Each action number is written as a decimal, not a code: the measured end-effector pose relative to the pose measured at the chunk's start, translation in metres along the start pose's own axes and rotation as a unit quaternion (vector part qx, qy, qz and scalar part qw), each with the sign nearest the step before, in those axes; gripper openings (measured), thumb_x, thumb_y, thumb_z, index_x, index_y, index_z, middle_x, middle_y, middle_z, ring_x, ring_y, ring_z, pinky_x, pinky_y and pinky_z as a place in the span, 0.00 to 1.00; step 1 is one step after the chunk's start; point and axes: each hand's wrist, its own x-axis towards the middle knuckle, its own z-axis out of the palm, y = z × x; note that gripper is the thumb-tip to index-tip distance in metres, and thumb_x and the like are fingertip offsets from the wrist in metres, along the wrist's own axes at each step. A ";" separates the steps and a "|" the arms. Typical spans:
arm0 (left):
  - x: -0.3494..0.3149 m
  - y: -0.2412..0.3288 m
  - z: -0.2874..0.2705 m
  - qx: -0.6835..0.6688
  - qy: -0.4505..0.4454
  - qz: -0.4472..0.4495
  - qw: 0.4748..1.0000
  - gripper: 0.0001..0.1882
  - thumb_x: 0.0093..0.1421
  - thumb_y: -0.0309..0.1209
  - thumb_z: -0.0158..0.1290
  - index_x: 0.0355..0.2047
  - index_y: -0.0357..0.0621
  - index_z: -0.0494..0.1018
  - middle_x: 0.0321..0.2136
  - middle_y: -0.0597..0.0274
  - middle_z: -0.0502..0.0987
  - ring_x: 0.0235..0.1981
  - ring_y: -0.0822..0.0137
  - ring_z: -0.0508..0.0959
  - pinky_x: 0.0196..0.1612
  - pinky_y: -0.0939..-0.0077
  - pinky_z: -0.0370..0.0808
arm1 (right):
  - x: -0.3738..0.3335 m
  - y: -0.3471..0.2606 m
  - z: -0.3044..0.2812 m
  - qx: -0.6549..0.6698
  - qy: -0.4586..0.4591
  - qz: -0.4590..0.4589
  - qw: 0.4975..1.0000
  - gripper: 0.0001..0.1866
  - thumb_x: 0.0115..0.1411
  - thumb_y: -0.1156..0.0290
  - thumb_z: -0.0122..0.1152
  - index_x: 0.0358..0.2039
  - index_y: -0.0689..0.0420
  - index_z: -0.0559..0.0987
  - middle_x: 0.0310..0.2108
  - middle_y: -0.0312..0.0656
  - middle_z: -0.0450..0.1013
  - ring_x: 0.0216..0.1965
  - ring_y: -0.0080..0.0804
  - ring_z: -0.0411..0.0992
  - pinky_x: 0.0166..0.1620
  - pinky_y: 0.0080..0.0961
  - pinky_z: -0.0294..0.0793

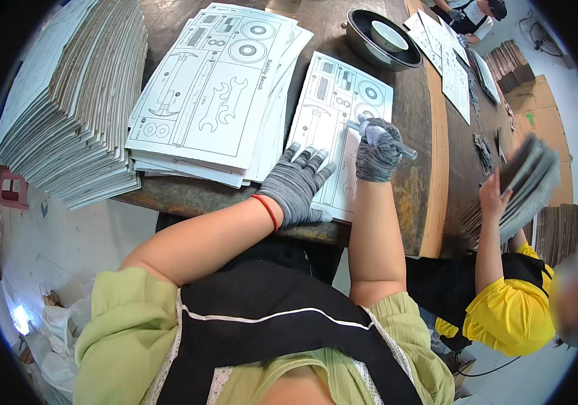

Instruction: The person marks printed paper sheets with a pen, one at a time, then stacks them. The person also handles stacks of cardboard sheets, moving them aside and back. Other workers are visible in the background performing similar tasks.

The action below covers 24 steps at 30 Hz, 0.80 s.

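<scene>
My left hand (297, 183), in a grey striped knit glove with a red cord at the wrist, lies with fingers spread on the lower left of a white printed board (323, 145). Line drawings of tools, discs and wrenches cover that board. Above its right side, my right hand (378, 150), gloved alike, is closed around a pen-like tool (408, 152). One end of the tool points left over the drawings; the other, greyish end sticks out past my fist. Whether its tip touches the board I cannot tell.
Left of the board lies a pile of printed boards (198, 88), beside a tall cardboard stack (80, 101). A dark bowl (363, 50) holding a smaller bowl (389, 35) stands beyond. At right, a co-worker in yellow (505, 304) handles a bundle of boards (532, 179); another person (475, 17) works farther off.
</scene>
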 end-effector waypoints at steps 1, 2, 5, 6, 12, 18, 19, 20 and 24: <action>-0.001 -0.001 -0.001 0.003 -0.005 0.000 1.000 0.52 0.48 0.63 0.52 0.65 0.46 0.48 0.64 0.48 0.51 0.66 0.51 0.49 0.67 0.54 0.39 | 0.002 0.002 0.006 -0.075 0.019 0.014 0.997 0.09 0.56 0.75 0.55 0.20 0.62 0.75 0.20 0.40 0.71 0.25 0.29 0.70 0.37 0.28 0.73; -0.001 -0.002 0.001 0.005 -0.006 -0.001 1.000 0.53 0.48 0.63 0.52 0.65 0.46 0.48 0.64 0.48 0.51 0.66 0.51 0.50 0.67 0.54 0.39 | 0.003 0.005 0.008 -0.150 0.037 0.028 0.988 0.08 0.55 0.76 0.55 0.20 0.62 0.75 0.21 0.40 0.72 0.26 0.29 0.70 0.38 0.28 0.73; 0.005 0.003 -0.001 -0.001 -0.021 0.006 1.000 0.54 0.46 0.64 0.53 0.65 0.47 0.48 0.65 0.49 0.51 0.66 0.51 0.50 0.67 0.53 0.39 | -0.009 0.010 -0.007 -0.125 -0.019 -0.007 0.992 0.07 0.51 0.75 0.55 0.25 0.64 0.79 0.25 0.43 0.75 0.31 0.32 0.74 0.42 0.29 0.73; 0.005 0.001 0.000 0.003 -0.006 0.000 1.000 0.54 0.46 0.64 0.53 0.65 0.47 0.48 0.65 0.49 0.50 0.66 0.51 0.50 0.67 0.54 0.40 | -0.010 0.008 -0.003 -0.190 -0.022 0.007 0.982 0.08 0.50 0.76 0.53 0.26 0.64 0.80 0.27 0.43 0.76 0.33 0.32 0.74 0.42 0.27 0.73; 0.004 -0.001 0.005 0.022 -0.011 -0.029 0.999 0.55 0.46 0.65 0.52 0.65 0.43 0.48 0.65 0.49 0.50 0.66 0.53 0.50 0.67 0.58 0.40 | -0.062 -0.018 0.008 -0.341 -0.067 0.064 0.935 0.10 0.54 0.71 0.58 0.33 0.62 0.80 0.32 0.42 0.78 0.33 0.30 0.76 0.40 0.24 0.75; 0.005 0.004 -0.001 0.024 -0.042 -0.038 0.998 0.54 0.49 0.68 0.46 0.65 0.41 0.48 0.65 0.47 0.50 0.67 0.54 0.48 0.68 0.60 0.38 | -0.169 -0.081 0.014 -0.503 -0.130 -0.028 0.854 0.12 0.55 0.70 0.58 0.40 0.58 0.79 0.37 0.38 0.78 0.37 0.30 0.76 0.39 0.22 0.74; 0.004 0.003 0.002 0.033 -0.035 -0.036 0.998 0.54 0.49 0.68 0.46 0.65 0.40 0.49 0.65 0.47 0.50 0.67 0.54 0.48 0.68 0.60 0.38 | -0.175 -0.084 0.013 -0.545 -0.156 -0.076 0.820 0.13 0.55 0.70 0.57 0.41 0.57 0.78 0.39 0.37 0.77 0.38 0.30 0.76 0.40 0.21 0.74; 0.003 0.002 0.005 0.042 -0.029 -0.035 0.998 0.54 0.49 0.68 0.45 0.64 0.39 0.49 0.65 0.47 0.50 0.67 0.54 0.47 0.68 0.60 0.37 | -0.179 -0.086 0.015 -0.555 -0.161 -0.091 0.811 0.11 0.56 0.67 0.57 0.39 0.56 0.78 0.36 0.37 0.77 0.35 0.29 0.75 0.41 0.25 0.73; 0.006 0.008 0.004 0.034 -0.035 -0.017 0.999 0.52 0.52 0.65 0.46 0.64 0.36 0.50 0.64 0.44 0.51 0.66 0.52 0.50 0.68 0.63 0.42 | -0.159 -0.095 0.017 -0.207 -0.072 -0.059 0.974 0.12 0.59 0.59 0.54 0.28 0.54 0.76 0.23 0.38 0.73 0.24 0.29 0.70 0.46 0.38 0.68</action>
